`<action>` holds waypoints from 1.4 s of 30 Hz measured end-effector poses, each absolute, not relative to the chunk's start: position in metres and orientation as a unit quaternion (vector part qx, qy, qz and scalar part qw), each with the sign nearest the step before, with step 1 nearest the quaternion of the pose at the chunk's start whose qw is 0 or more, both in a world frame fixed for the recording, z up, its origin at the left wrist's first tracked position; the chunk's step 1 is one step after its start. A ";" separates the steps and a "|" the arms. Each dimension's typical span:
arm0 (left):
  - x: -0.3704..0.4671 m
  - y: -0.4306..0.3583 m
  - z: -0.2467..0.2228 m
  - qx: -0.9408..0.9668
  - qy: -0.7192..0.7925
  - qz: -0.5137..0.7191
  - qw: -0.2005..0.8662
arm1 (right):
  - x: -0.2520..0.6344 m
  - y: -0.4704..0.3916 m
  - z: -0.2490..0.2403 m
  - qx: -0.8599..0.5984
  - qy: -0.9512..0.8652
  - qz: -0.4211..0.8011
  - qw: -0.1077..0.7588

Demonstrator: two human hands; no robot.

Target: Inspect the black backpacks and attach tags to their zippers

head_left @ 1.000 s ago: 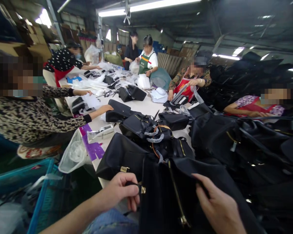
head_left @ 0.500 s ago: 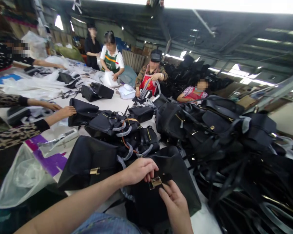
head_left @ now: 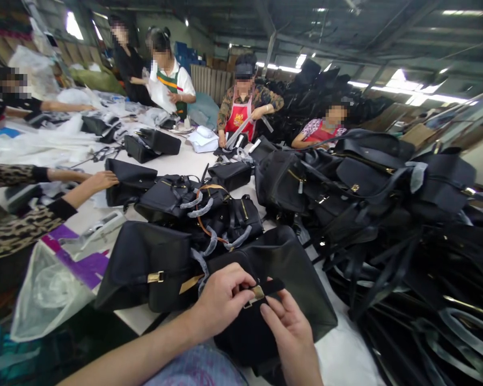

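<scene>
A black handbag (head_left: 306, 289) lies on the table before me, with a gold clasp (head_left: 258, 292) on its front. My left hand (head_left: 221, 297) is closed, its thumb and fingertips pinching the clasp from the left. From the right, my right hand (head_left: 288, 324) has bent fingers around the short black strap (head_left: 275, 288) beside the clasp; its fingertips partly hide the strap. To the left lies a second black handbag (head_left: 145, 262) with a gold clasp of its own, and a tan tag (head_left: 190, 284) shows beside it.
Several black bags (head_left: 169, 198) with wrapped handles fill the middle. A large heap of black bags (head_left: 370, 214) rises on the right. A co-worker's hand (head_left: 102, 181) touches a bag at left, near a clear plastic bag (head_left: 48, 289). Other people work across the table (head_left: 193, 161).
My left thumb has come forward onto the clasp, and the fingers of both hands have closed in around it. The tan tag now shows by the left bag. The view has shifted slightly.
</scene>
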State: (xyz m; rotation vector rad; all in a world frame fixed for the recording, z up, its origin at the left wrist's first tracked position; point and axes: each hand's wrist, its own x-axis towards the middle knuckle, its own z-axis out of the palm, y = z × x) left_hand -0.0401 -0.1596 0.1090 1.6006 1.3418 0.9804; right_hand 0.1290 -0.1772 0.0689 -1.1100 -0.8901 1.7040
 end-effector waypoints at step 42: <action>-0.049 -0.148 0.108 0.698 0.496 0.326 0.400 | 0.128 -0.176 0.075 -0.530 -0.591 0.495 0.354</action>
